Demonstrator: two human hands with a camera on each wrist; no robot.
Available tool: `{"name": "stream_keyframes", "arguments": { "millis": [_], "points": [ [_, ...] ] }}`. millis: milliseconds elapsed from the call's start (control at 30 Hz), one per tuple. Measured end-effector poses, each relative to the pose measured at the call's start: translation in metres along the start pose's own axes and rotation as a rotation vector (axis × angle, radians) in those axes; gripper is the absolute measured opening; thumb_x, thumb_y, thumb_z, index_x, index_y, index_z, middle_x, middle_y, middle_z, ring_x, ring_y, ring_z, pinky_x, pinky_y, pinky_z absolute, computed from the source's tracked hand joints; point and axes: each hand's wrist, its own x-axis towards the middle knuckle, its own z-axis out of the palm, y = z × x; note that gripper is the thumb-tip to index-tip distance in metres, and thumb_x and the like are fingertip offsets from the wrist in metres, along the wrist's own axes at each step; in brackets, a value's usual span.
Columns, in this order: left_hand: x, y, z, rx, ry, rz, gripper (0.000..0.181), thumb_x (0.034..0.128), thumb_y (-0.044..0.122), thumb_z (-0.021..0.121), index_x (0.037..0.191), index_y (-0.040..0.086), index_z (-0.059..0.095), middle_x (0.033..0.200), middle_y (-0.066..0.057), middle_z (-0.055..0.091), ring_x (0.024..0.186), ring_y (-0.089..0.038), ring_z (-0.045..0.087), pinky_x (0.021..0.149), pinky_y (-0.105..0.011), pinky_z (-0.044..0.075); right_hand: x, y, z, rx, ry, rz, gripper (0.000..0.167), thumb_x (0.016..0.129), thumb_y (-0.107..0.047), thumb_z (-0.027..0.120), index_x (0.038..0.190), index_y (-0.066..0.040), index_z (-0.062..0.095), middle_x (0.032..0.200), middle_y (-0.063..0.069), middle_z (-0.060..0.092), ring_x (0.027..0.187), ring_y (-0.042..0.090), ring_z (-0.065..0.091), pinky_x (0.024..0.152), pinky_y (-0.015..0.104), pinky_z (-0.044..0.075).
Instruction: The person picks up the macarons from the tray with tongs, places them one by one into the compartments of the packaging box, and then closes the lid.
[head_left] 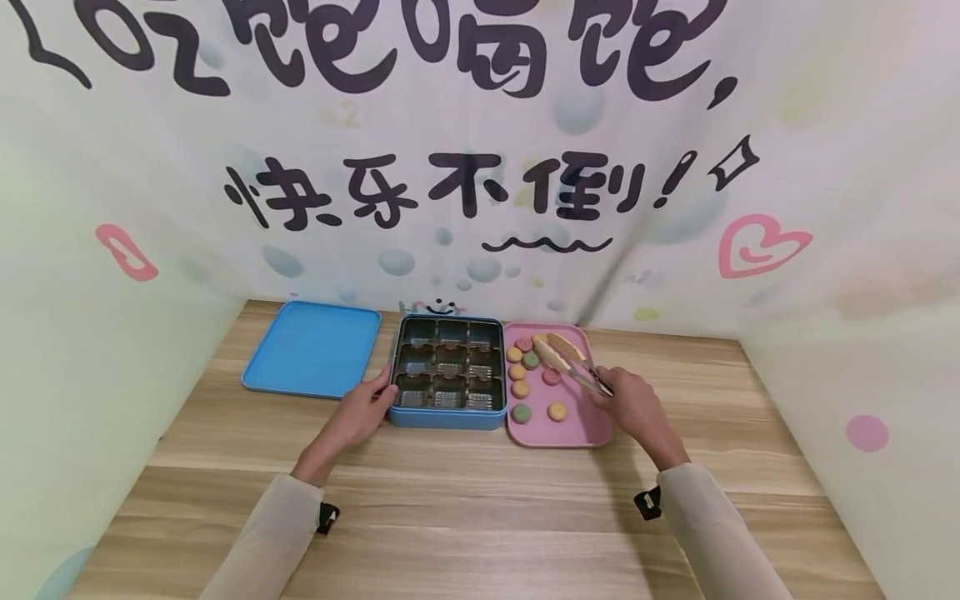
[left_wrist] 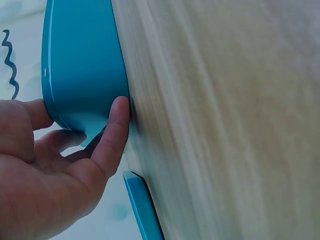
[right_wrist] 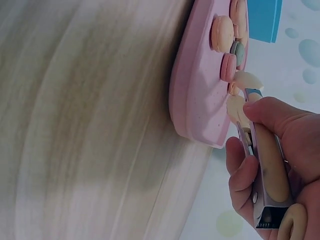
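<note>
Nine dark plastic compartments, set three by three, fill a square blue box on a light wood-grain surface, where a person in pale long sleeves works with both bare hands. The left hand, at the box's 8 o'clock, rests on its side with fingers spread, thumb at the rim and one fingertip low on the wall near the surface. Just beside the box, at its 3 o'clock, sits a pink rounded-corner tray bearing pink, yellow and green round macarons, most of them between the tray's 8 and 11 o'clock. The right hand, at the tray's 3 o'clock, curls its fingers and thumb around silver metal tongs with cream tips. The tongs slant over the tray toward 10 o'clock, tips apart near a yellow macaron by the far edge; whether they touch it cannot be told. A square blue lid lies at the box's 9 o'clock, a gap between them. Behind, at 12 o'clock, a pale printed cloth carries bold black lettering.
</note>
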Motion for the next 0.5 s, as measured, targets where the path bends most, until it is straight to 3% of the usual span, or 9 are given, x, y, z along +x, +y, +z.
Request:
{"name": "stream_keyframes", "arguments": {
  "millis": [100, 333, 500],
  "points": [
    [0.000, -0.001, 0.000, -0.006, -0.005, 0.007, 0.058, 0.1083, 0.028, 0.039, 0.158, 0.005, 0.020, 0.059, -0.002, 0.041, 0.056, -0.018, 0.046, 0.056, -0.031, 0.039, -0.001, 0.001, -0.001, 0.005, 0.023, 0.001, 0.022, 0.089, -0.019, 0.074, 0.105, -0.006, 0.066, 0.078, 0.007, 0.055, 0.063, 0.023, 0.046, 0.053, 0.033, 0.034],
    [0.001, -0.002, -0.001, 0.012, -0.001, 0.012, 0.057, 0.1086, 0.027, 0.039, 0.157, 0.004, 0.019, 0.063, -0.005, 0.046, 0.069, -0.023, 0.059, 0.063, -0.031, 0.045, 0.001, -0.011, -0.008, 0.031, 0.078, -0.060, 0.021, 0.087, -0.017, 0.076, 0.102, -0.007, 0.065, 0.076, 0.006, 0.052, 0.062, 0.021, 0.045, 0.055, 0.032, 0.034],
    [0.001, -0.001, -0.001, 0.007, 0.000, 0.012, 0.057, 0.1086, 0.027, 0.038, 0.157, 0.003, 0.019, 0.063, -0.005, 0.046, 0.072, -0.025, 0.063, 0.067, -0.031, 0.048, 0.003, -0.032, -0.015, 0.075, 0.094, -0.096, 0.042, 0.086, -0.017, 0.076, 0.125, -0.003, 0.067, 0.082, 0.007, 0.059, 0.065, 0.020, 0.048, 0.057, 0.031, 0.036]
  ]
}}
